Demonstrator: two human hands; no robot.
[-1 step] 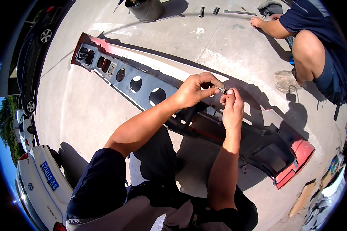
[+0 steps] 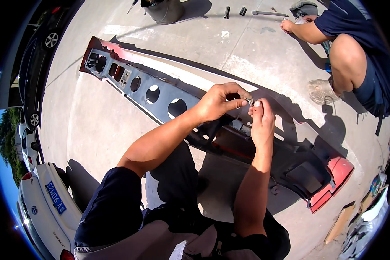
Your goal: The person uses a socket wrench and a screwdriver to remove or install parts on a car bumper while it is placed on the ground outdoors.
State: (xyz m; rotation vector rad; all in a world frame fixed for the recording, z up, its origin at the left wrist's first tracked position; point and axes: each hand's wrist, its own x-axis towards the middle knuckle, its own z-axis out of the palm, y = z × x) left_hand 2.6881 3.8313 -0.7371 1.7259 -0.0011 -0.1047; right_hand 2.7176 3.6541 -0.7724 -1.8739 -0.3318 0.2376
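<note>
head: left hand (image 2: pixel 216 104) and right hand (image 2: pixel 263 122) pinch a small piece (image 2: pixel 250 101) above sunlit concrete (image 2: pixel 91 125).

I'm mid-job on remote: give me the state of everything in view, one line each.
Left hand: thumb and finger pinched on the piece.
Right hand: fingers curled beside it; grip unclear.
Small shiny piece: pinched, mostly hidden.
Long red bumper with grey perforated beam: lying on concrete, inner side up.
Dark round bucket: upright, top cut off by frame.
White car: parked, trunk shut.
Co-worker: crouching.
</note>
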